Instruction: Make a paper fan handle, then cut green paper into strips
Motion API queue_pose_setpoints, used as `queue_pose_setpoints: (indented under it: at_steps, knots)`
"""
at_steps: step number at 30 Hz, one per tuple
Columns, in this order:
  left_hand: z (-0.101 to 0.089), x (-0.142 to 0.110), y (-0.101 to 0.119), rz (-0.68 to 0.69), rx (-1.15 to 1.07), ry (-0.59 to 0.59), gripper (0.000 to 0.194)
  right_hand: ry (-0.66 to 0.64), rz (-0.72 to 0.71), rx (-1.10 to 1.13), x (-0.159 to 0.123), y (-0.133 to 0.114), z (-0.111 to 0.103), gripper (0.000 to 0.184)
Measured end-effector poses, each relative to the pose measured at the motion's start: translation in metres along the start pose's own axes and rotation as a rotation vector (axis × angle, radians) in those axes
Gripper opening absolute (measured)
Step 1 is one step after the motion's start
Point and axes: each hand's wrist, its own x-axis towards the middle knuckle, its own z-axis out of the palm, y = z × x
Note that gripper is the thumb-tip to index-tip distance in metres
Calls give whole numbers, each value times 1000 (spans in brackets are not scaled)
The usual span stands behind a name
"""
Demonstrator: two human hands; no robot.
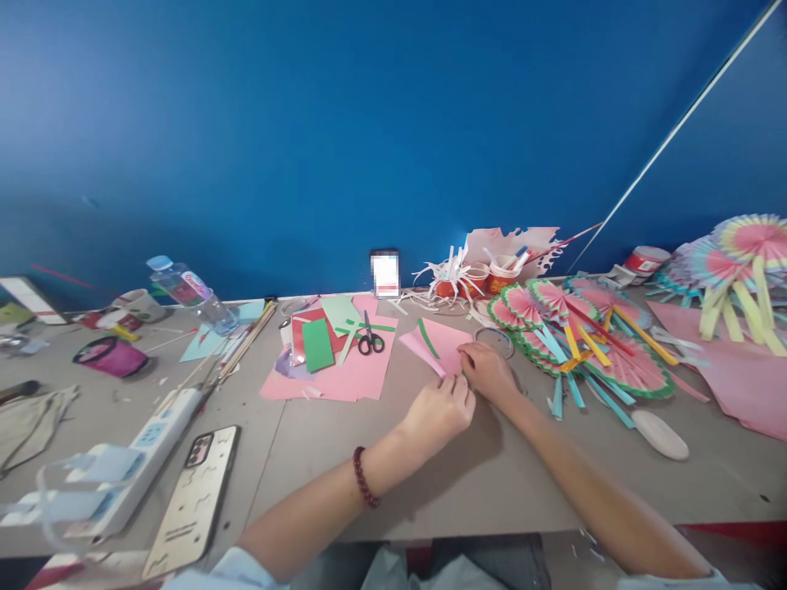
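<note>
A pink sheet of paper [452,338] with a green paper strip [429,338] on it is in front of me, its near edge folded or curled. My left hand [439,407] is closed at the paper's near edge, its fingertips bent in and partly hidden. Close beside it, my right hand [488,370] pinches the paper's right corner between thumb and fingers. Just beyond the right hand lies a roll of tape [493,341]. To the left, black scissors [370,340] rest on another pink sheet [362,381] with green strips and a green paper piece [318,345].
Finished pink paper fans [633,365] with coloured strips crowd the right, beside a white oval object [660,434]. Cups of pens [501,274] stand by the blue wall. A phone [192,500], power strip [144,459] and water bottle [197,297] occupy the left.
</note>
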Motion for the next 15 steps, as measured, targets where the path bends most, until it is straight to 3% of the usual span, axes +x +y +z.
queue_pose_setpoints:
  at_steps: [3,6,10,15]
  knots:
    - [2,-6,-5,19,24,14,29,-38,-53,73,1,2,-1,30]
    - [8,-24,-17,-44,38,29,29,-46,-165,148,0,-2,-1,29]
    - [22,-63,-41,-153,23,124,33,-68,-250,194,-4,-15,-3,28]
    - [31,-112,-73,-295,51,228,39,-186,-384,287,-14,-33,-6,28]
